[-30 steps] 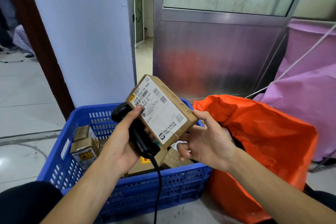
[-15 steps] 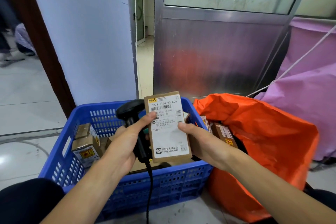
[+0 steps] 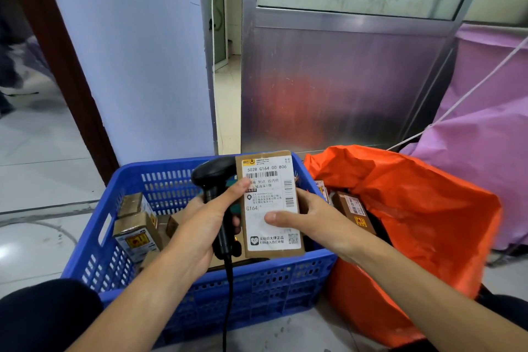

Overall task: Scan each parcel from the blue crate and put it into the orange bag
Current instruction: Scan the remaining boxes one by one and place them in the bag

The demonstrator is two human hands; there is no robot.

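Scan step, centre frame: left hand (image 3: 200,226) grips scanner (image 3: 213,173), right hand (image 3: 311,223) pinches parcel (image 3: 270,200) (label up); next into orange bag (image 3: 414,208)

Held upright over the near edge of the blue crate (image 3: 171,177): flat brown parcel (image 3: 271,206), white barcode label facing the camera, pinched between left hand (image 3: 200,226) and right hand (image 3: 311,220). Gripped in the left hand, beside the parcel's left edge: black scanner (image 3: 213,174). Along the crate's left wall: more small boxes (image 3: 134,226). Against its right edge: orange bag (image 3: 414,208), mouth open.
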